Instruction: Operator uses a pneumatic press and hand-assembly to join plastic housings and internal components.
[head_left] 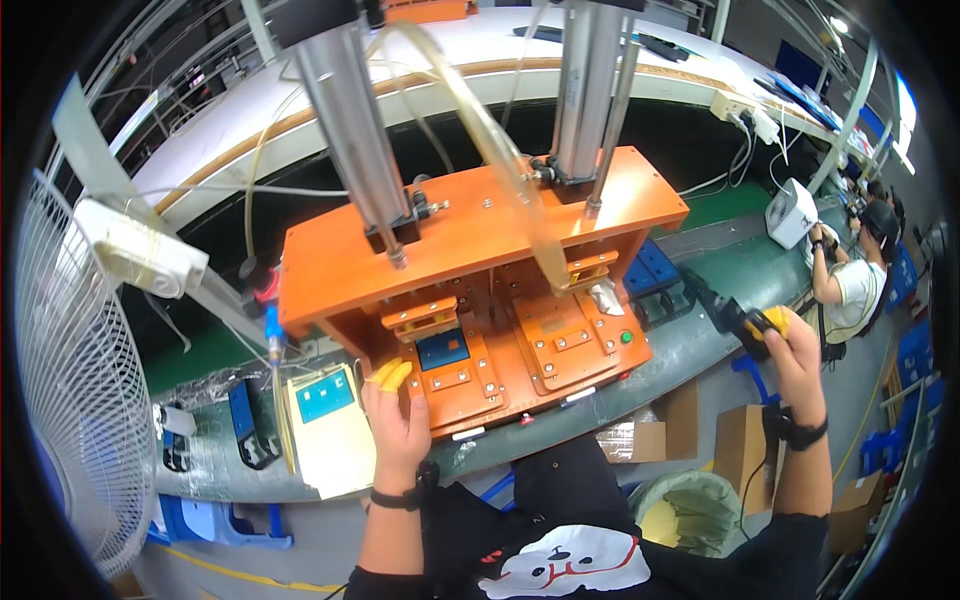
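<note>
We see one orange press (470,290) with two nests; our left hand (398,415), grip loose and holding nothing, rests at the left nest beside one blue part (442,350). Our right hand (790,350) grips one black device (735,318) off to the right above the worktop (700,345).

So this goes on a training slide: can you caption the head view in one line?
Left hand with yellow finger cots touches the orange press fixture; right hand grips a black part.

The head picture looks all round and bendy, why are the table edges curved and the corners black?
In the head view, a fisheye lens bends straight lines near the rim, so the white bench edge bows; the corners are black outside the lens circle; the orange press in the middle looks sharp; window glare shows at the right.
</note>
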